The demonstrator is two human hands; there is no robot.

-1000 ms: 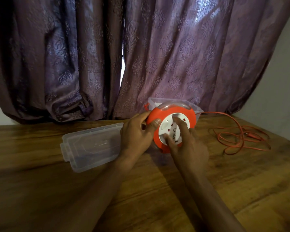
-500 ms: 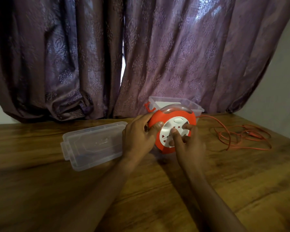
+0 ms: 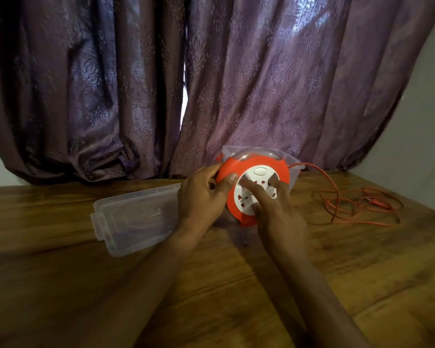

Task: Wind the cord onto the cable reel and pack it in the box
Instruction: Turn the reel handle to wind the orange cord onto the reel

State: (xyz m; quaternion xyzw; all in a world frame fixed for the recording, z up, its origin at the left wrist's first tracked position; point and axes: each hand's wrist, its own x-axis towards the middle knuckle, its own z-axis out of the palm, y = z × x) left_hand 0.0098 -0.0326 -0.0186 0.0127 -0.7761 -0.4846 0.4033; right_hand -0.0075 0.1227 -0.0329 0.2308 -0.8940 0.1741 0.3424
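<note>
An orange cable reel (image 3: 281, 169) with a white socket face stands tilted on the wooden table (image 3: 362, 267). My left hand (image 3: 201, 197) grips its left rim, thumb on the orange edge. Fingers of my right hand (image 3: 276, 212) press on the white face, spread across it. The orange cord (image 3: 357, 204) runs from the reel's right side into a loose tangle on the table at the right. A clear plastic box (image 3: 293, 159) sits just behind the reel, mostly hidden by it.
A clear plastic lid (image 3: 133, 217) lies flat on the table left of my left hand. Purple curtains (image 3: 211, 84) hang along the table's far edge. A pale wall (image 3: 417, 121) is at the right.
My right hand's fingers have shifted round on the white face, turning it. The reel's white face has rotated and the cord tangle has drawn slightly. My left hand kept its grip.
</note>
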